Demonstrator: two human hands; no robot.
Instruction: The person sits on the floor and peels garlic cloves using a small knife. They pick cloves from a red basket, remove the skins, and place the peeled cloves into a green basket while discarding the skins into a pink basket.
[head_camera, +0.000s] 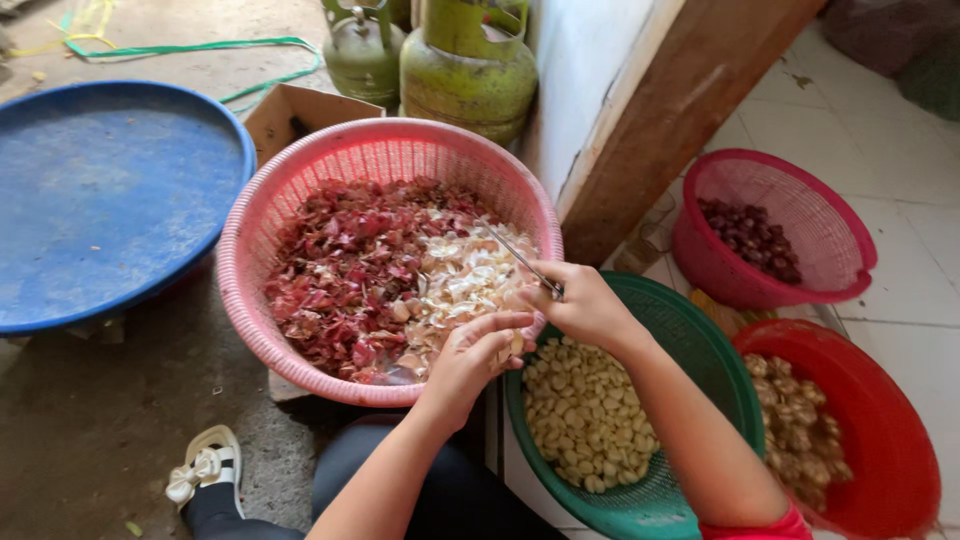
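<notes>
Spanning the floor to the far left of the grip, the blue round tray (100, 200) is the largest item, well apart from both hands. Next, the large pink basket (300, 180) of red and pale peelings sits directly beyond the grip, its near rim touching or just under the hands. The green basket (700, 350) of peeled cloves lies directly below and to the right of the grip; the red basket (890, 440) and the small pink basket (800, 190) stand further right. The right hand (585, 305) is clenched on a thin knife (520, 255), whose long axis runs up and left from the grip, blade over the pink basket. The left hand (475, 355) is closed on a garlic clove (517, 343), pinched at the fingertips just beside the right hand, below the blade. Both hands are nearly touching; the left hand is nearer the clove.
</notes>
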